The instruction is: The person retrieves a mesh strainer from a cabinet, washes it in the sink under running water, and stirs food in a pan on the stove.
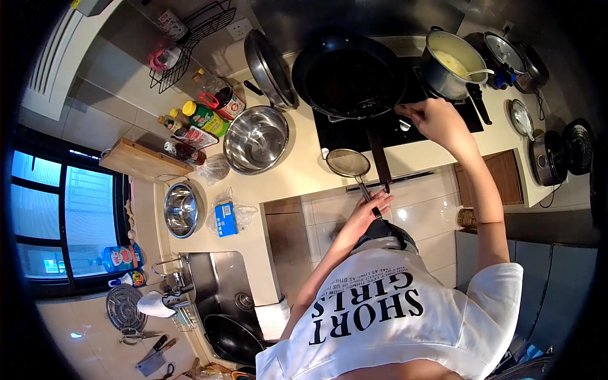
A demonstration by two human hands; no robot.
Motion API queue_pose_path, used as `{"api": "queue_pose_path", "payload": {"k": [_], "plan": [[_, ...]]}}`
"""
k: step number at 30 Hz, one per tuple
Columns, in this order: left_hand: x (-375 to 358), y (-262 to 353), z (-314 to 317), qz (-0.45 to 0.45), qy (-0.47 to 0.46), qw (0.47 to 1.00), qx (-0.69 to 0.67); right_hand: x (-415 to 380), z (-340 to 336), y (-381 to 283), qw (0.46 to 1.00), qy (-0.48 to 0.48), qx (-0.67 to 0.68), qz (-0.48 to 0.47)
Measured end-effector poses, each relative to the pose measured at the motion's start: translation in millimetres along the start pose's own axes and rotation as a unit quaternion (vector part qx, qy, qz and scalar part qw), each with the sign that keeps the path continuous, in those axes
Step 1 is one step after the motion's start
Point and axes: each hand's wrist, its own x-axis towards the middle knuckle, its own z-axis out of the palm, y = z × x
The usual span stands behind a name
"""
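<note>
My left hand (366, 212) holds a round mesh strainer (348, 163) by its handle, near the counter's front edge. The strainer's bowl sits beside the long handle (379, 155) of a large black wok (348, 76) on the stove. My right hand (437, 120) is stretched over the black stovetop (405, 132), its fingers pinched together beside the wok's right rim. A small brownish thing seems to show at the fingertips, but I cannot make it out. Behind that hand stands a steel pot (443, 76) with pale yellow contents and a ladle (480, 72) leaning in it.
A steel bowl (256, 140), several bottles (206, 119) and an upright lid (269, 68) stand left of the stove. Further left are a smaller bowl (181, 210), a blue box (225, 219) and the sink (215, 278). Small cookers (548, 158) line the right side.
</note>
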Motion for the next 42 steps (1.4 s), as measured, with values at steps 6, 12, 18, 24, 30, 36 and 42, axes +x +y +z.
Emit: {"api": "queue_pose_path", "payload": {"k": [6,12,18,24,30,36,42], "plan": [[1,-1,-1,0.002,-0.007,1.000,0.015,21,50,11,0.996,0.059,-0.031,-0.055],[-4,4,9,0.010,0.011,0.999,0.048,41,85,15,0.991,0.109,-0.050,-0.066],[-5,4,9,0.007,0.016,0.998,0.054,59,108,18,0.986,0.141,-0.055,-0.070],[-4,1,6,0.006,0.020,0.998,0.055,72,120,20,0.988,0.134,-0.059,-0.056],[-4,1,7,0.003,0.024,0.998,0.051,84,127,21,0.988,0.140,-0.050,-0.046],[-6,1,8,0.004,0.015,0.999,0.049,88,94,22,0.999,0.050,-0.009,0.010],[-4,-1,3,0.008,0.023,0.999,0.040,82,58,16,0.997,0.034,0.041,0.051]]}}
